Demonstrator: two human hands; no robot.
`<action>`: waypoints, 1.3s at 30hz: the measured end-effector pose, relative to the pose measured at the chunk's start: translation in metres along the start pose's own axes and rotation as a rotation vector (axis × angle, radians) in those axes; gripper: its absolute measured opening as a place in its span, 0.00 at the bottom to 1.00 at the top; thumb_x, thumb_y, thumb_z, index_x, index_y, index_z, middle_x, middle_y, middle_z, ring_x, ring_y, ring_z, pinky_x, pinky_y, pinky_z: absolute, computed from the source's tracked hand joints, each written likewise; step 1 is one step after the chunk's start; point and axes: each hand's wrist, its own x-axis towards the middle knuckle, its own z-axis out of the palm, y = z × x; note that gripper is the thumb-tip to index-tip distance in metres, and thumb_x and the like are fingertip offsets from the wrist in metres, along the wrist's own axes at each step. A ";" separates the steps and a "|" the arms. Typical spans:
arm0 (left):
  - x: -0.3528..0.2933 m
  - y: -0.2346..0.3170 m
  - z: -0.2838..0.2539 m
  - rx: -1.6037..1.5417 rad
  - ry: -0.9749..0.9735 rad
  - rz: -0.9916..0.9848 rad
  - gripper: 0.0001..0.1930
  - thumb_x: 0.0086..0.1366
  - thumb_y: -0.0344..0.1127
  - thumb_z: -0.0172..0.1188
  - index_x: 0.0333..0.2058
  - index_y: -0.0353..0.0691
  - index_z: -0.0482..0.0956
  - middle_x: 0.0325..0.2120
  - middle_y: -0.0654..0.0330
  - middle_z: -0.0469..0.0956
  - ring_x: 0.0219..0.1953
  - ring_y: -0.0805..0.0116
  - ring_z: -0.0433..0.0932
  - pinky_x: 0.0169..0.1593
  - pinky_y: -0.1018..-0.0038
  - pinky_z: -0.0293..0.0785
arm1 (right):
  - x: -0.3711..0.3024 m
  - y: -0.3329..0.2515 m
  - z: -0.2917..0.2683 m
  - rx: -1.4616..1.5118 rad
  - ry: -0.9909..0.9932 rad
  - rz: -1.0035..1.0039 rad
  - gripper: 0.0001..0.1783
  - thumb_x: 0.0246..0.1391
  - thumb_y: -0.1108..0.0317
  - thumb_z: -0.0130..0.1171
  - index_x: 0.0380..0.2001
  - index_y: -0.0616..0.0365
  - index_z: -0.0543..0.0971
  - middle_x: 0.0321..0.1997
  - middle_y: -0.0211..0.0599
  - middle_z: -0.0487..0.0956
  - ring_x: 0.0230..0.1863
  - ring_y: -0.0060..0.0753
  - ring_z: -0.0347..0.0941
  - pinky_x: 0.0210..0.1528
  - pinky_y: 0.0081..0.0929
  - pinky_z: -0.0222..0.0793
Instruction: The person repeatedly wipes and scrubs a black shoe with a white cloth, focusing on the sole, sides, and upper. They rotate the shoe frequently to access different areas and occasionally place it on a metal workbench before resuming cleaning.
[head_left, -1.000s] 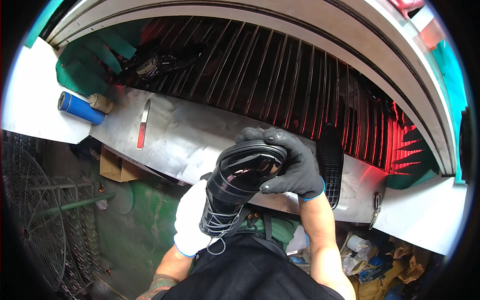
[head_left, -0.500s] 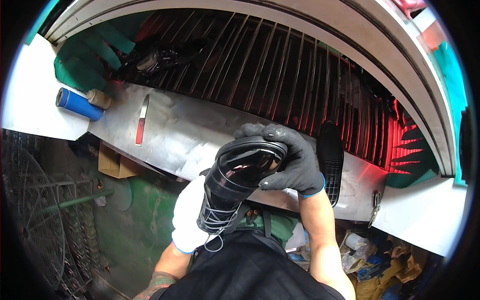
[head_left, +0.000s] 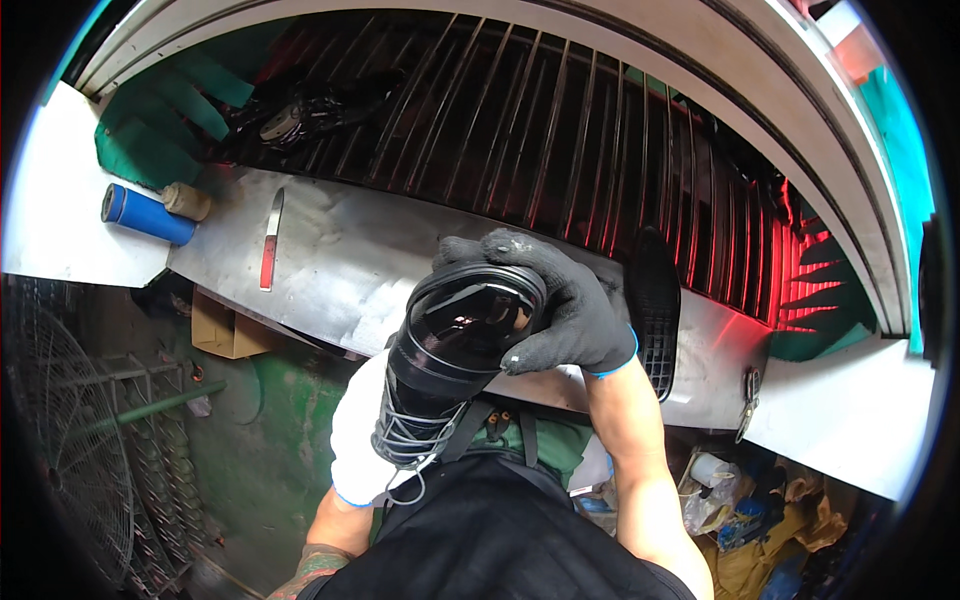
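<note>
A glossy black lace-up shoe (head_left: 458, 327) is held between my hands over the near edge of the metal bench, its toe pointing away and its grey laces (head_left: 415, 432) toward me. My right hand (head_left: 565, 305), in a dark grey glove, wraps round the toe and sole edge, with the thumb on the upper's right side. In a white glove, my left hand (head_left: 362, 430) supports the shoe from below and the left; its fingers are hidden behind the shoe. A black shoe sole (head_left: 655, 325), with a grid tread, lies right of my right hand.
On the metal bench (head_left: 330, 235) lies a red-handled knife (head_left: 271, 240); a blue roll (head_left: 150, 214) is at the left. Beyond runs a roller conveyor (head_left: 480, 130), red-lit at the right, with dark footwear (head_left: 295, 118) on it. Small metal clippers (head_left: 748, 405) sit at the right edge.
My hands and the shoe have shifted a little to the left, and the right hand still grips the toe. The whole view has also moved slightly.
</note>
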 end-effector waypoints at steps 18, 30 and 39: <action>-0.058 -0.053 -0.016 -1.447 0.090 -0.697 0.29 0.75 0.40 0.44 0.70 0.31 0.63 0.63 0.43 0.72 0.60 0.49 0.77 0.65 0.54 0.76 | -0.024 0.002 0.082 -0.588 0.233 0.200 0.53 0.53 0.58 0.77 0.76 0.59 0.60 0.49 0.54 0.84 0.46 0.45 0.86 0.45 0.33 0.81; -0.028 0.008 -0.001 -1.226 0.073 -0.614 0.44 0.53 0.16 0.62 0.71 0.39 0.64 0.64 0.49 0.73 0.64 0.52 0.76 0.66 0.59 0.77 | -0.037 -0.010 0.084 -0.497 0.205 0.445 0.44 0.62 0.71 0.61 0.78 0.58 0.56 0.44 0.52 0.84 0.45 0.36 0.84 0.51 0.32 0.77; -0.027 -0.003 -0.011 -0.836 -0.029 -0.419 0.51 0.51 0.26 0.77 0.73 0.34 0.59 0.63 0.51 0.74 0.64 0.58 0.75 0.66 0.62 0.74 | -0.033 0.020 0.092 0.576 0.281 0.193 0.37 0.74 0.62 0.47 0.78 0.64 0.50 0.79 0.42 0.59 0.78 0.36 0.54 0.78 0.36 0.48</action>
